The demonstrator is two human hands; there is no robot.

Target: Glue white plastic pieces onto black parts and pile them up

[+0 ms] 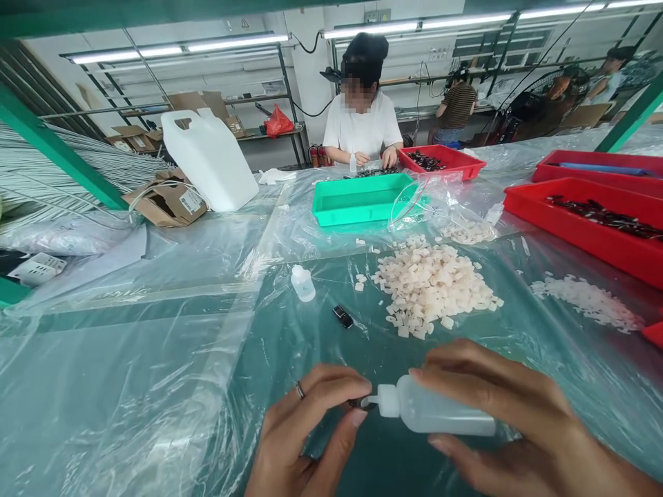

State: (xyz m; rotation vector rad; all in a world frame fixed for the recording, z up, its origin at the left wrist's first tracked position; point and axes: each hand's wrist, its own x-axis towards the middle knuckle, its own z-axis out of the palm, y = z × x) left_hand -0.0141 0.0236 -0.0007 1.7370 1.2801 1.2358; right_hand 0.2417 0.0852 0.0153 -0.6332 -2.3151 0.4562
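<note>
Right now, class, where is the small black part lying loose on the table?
In the head view the small black part lies on the plastic sheet, between the small white bottle to its left and the pile of white pieces to its right.

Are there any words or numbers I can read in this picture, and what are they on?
No text can be read here.
Label on the cardboard box: printing too small and blurred.
Sign on the wall: too small.
Squeeze bottle in the right hand: no writing shows.
Small bottle on the table: none visible.
White jug: plain.
</note>
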